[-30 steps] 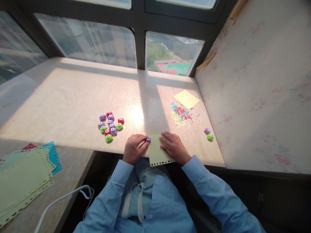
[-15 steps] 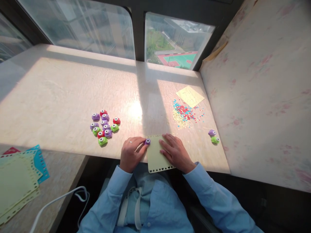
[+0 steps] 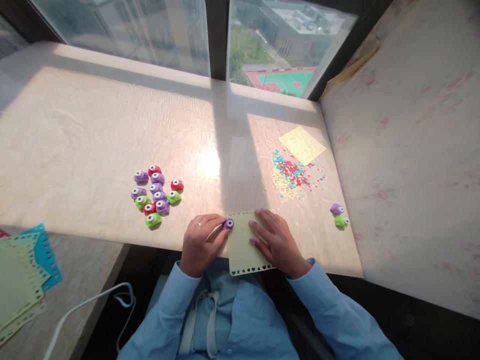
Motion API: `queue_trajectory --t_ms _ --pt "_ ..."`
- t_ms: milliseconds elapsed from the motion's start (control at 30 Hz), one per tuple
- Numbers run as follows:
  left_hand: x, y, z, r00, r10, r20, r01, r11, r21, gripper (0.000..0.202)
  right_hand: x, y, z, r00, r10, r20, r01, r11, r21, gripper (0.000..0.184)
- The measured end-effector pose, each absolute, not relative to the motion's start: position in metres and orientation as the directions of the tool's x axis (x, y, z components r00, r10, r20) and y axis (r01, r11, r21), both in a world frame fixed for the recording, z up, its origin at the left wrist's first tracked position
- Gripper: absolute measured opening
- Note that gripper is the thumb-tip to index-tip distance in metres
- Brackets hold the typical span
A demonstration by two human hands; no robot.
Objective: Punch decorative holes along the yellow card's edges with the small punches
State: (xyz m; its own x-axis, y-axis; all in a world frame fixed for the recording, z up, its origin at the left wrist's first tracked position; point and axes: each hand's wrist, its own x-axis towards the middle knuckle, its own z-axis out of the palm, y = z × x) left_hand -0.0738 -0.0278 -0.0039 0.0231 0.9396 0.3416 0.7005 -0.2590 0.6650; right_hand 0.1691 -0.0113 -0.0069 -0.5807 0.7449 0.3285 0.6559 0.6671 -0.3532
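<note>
By the left hand [image 3: 201, 245], the purple punch [image 3: 229, 223] is still pinched, right at the pale sheet's [image 3: 242, 245] left edge! The sheet's right part is hidden under the right hand [image 3: 278, 245], fingers loosely spread. The view has been shifted: the stacked sheets [image 3: 17, 280] are cut off further, the red sheet [image 3: 3, 233] reduced to a sliver. Whether paper is slotted inside the punch can't be told.

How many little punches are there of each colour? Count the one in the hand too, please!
Purple punches: 8, including the one in the left hand
Green punches: 4
Red punches: 3
Total: 15
</note>
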Motion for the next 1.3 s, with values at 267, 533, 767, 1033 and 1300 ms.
queue_trajectory --t_ms 267,533,767,1033,1300 --pt "-0.0767 -0.0274 0.0004 0.054 0.946 0.320 0.672 -0.271 0.689 0.013 0.1691 -0.0113 -0.0049 -0.592 0.746 0.304 0.655 0.666 -0.357 0.038" --pt "-0.0733 -0.0258 -0.0023 0.005 0.941 0.339 0.696 -0.246 0.674 0.013 0.1686 -0.0109 -0.0040 -0.588 0.751 0.300 0.656 0.660 -0.366 0.038" --pt "-0.0751 -0.0265 0.0000 0.034 0.947 0.320 0.691 -0.253 0.677 0.013 0.1686 -0.0109 -0.0050 -0.587 0.747 0.313 0.655 0.665 -0.359 0.037" --pt "-0.0751 -0.0264 -0.0016 0.014 0.952 0.304 0.686 -0.230 0.690 0.015 0.1681 -0.0117 -0.0055 -0.583 0.754 0.302 0.656 0.657 -0.372 0.038" --pt "-0.0783 -0.0292 -0.0012 -0.010 0.966 0.260 0.627 -0.196 0.754 0.020 0.1716 -0.0127 -0.0052 -0.519 0.758 0.395 0.618 0.652 -0.439 0.044"
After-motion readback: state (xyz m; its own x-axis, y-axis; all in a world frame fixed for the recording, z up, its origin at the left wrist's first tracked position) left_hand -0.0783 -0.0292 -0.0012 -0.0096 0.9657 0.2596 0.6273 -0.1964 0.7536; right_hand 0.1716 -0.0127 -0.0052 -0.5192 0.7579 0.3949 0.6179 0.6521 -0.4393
